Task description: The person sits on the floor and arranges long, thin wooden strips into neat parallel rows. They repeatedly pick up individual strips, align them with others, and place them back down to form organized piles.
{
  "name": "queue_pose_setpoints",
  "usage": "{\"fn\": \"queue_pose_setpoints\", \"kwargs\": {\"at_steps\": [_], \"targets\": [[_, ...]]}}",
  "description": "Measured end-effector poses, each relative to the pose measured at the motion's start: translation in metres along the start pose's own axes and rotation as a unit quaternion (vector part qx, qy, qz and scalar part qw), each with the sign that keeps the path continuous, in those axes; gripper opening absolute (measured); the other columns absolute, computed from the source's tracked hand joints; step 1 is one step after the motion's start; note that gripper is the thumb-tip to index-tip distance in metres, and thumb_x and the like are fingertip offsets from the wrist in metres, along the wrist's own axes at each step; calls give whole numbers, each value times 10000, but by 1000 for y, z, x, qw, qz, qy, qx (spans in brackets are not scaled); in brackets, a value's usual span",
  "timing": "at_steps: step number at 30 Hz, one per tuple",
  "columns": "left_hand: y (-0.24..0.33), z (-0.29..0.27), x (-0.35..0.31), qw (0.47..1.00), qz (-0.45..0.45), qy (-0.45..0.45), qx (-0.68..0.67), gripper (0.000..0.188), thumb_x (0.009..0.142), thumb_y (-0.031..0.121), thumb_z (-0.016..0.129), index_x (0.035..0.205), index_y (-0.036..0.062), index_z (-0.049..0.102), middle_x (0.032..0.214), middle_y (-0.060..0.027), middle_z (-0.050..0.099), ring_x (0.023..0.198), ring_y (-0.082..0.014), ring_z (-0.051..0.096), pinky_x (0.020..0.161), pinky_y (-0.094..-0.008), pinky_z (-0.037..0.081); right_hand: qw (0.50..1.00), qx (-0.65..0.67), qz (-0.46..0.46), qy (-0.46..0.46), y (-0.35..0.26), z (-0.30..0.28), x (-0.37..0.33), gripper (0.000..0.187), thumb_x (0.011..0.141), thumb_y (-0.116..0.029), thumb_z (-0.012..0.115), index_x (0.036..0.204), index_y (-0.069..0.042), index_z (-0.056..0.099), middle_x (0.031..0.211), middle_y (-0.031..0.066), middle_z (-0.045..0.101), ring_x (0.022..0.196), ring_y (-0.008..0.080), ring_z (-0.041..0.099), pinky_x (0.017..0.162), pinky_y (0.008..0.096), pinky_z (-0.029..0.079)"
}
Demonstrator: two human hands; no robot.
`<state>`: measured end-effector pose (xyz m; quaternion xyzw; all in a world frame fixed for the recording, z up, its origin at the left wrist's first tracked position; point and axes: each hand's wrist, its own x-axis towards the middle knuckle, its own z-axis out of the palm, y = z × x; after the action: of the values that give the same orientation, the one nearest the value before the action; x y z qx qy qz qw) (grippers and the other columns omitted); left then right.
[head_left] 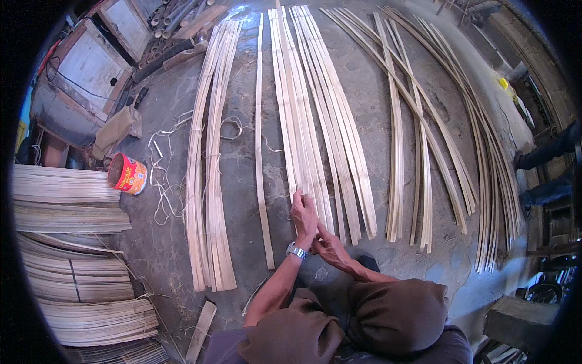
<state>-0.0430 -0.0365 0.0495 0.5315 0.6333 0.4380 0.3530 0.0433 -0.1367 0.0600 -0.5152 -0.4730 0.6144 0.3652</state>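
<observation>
Long pale bamboo strips [295, 115] run away from me along the floor, fanned side by side. My left hand [305, 215], with a metal watch on its wrist, is closed at the near part of these strips, thumb and fingers pinching one. Just behind and to its right, my right hand [333, 247] is closed close to the left wrist. What its fingers hold is hidden. Right beside them lies another group of strips [334, 115]. A single strip [261, 151] lies apart to the left, and beyond it is a loosely tied bundle [209, 145].
Crossed strips [397, 133] and a longer bundle [479, 127] lie to the right, near another person's legs [548, 151]. At left stand a red tin [128, 175] and stacked strip bundles [73, 215]. Thin shavings [160, 176] litter the floor; poles [176, 21] lie at the back.
</observation>
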Motion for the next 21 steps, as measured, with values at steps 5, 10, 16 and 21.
{"fn": "queue_pose_setpoints", "kwargs": {"at_steps": [5,10,16,21], "targets": [[-16,31,5,996,-64,-56,-26,385,969,232,513,1254,-26,511,1055,-269,631,982,-393,617,869,-461,467,998,19,48,47,-10,-16,-6,625,1020,-114,504,1566,-152,204,902,72,604,734,126,563,642,293,505],[15,53,-12,976,-163,-134,-58,391,952,239,516,1221,-44,517,995,-259,633,918,-382,622,829,-461,479,990,-11,77,118,7,-40,-21,610,1010,-144,526,1556,-161,254,793,34,576,667,110,546,599,274,491],[-13,30,-20,971,117,-157,140,326,934,174,535,1222,23,560,1147,-207,603,1048,-332,586,919,-455,450,960,-202,4,194,23,-55,-30,578,986,-153,559,1520,-127,340,726,95,562,641,144,539,636,306,479],[-25,18,-26,902,275,-176,282,498,919,235,578,1363,25,494,1423,-165,459,1333,-317,409,1116,-478,298,944,-250,-66,203,49,-66,-30,570,974,-167,579,1501,-128,366,713,135,528,659,160,521,663,312,478]]}}
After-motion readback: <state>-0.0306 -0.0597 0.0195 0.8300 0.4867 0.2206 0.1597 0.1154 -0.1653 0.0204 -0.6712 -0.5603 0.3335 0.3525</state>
